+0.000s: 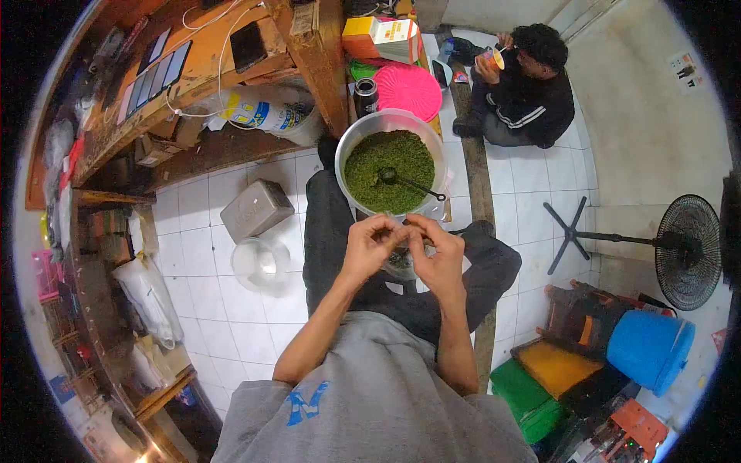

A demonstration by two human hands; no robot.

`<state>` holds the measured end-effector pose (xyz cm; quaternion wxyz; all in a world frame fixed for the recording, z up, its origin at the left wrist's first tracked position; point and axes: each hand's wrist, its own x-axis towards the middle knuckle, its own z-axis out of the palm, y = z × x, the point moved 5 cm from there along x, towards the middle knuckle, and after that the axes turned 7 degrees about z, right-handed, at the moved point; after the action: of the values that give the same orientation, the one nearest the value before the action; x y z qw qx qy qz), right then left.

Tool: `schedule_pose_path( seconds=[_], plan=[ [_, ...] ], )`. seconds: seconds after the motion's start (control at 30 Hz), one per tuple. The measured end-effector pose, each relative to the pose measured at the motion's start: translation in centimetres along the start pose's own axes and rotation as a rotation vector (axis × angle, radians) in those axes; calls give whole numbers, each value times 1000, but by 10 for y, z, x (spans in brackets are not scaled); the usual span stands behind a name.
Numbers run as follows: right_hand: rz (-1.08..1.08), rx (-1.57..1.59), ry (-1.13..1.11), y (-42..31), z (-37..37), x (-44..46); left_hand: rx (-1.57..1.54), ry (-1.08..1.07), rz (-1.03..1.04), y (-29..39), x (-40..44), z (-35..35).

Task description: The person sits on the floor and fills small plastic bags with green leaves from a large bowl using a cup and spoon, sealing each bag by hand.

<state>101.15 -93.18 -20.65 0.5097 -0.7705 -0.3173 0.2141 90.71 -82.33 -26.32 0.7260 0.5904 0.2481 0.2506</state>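
Observation:
My left hand (pixel 372 248) and my right hand (pixel 436 251) meet above my lap, fingertips pinched close together. Whatever lies between them is too small or hidden to make out. Partly covered beneath them is a see-through container (pixel 400 270) with some dark contents. Just beyond my fingers stands a big metal bowl (pixel 346 139) filled with a finely chopped green mass (pixel 374 163). A black long-handled spoon (pixel 417 186) rests in it, its handle reaching over the right side of the rim.
A pink lid (pixel 409 91), a dark can (pixel 366 98) and an orange-yellow box (pixel 378 38) stand past the bowl. Left on the tiles are a metal tin (pixel 257 211) and a clear tub (pixel 260 265). A person (pixel 529 92) sits at upper right; a fan (pixel 687 251) stands right.

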Motion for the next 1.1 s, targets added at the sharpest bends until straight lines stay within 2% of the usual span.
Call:
schedule_pose_path(
  seconds=[0.07,0.1,0.2,0.33,0.4,0.43,0.5,0.6,0.67,0.8,0.87,0.9,0.93,1.0,1.03,1.1],
  plan=[
    [-54,-10,14,0,-1,1,239,-62,45,2,-1,2],
    [-110,-20,26,-2,-1,1,241,-62,46,4,-1,1],
    [-65,87,-37,-9,-4,0,323,-69,43,15,0,-1],
    [-53,-23,3,6,0,-4,315,-109,58,20,1,3],
    [245,288,17,32,7,-7,297,-118,57,21,1,3],
    [244,290,16,27,8,-6,309,-105,82,20,1,2],
    [44,198,75,6,5,-4,321,-92,105,19,0,1],
    [-54,37,73,8,7,-5,355,-107,119,16,-1,2],
    [20,88,103,25,12,-1,150,-178,32,6,-1,3],
    [199,212,79,34,11,3,330,-125,31,9,-3,2],
    [157,184,45,32,12,1,698,37,229,23,1,-3],
    [26,-30,109,31,11,1,779,101,357,23,1,-2],
    [-106,-245,170,22,11,3,775,98,356,27,2,-1],
    [-28,-198,205,18,4,8,980,56,290,36,3,-2],
    [-60,-175,231,21,4,10,979,60,293,41,6,-4],
    [-92,-150,260,26,4,12,718,77,410,51,10,-8]
  ],
)
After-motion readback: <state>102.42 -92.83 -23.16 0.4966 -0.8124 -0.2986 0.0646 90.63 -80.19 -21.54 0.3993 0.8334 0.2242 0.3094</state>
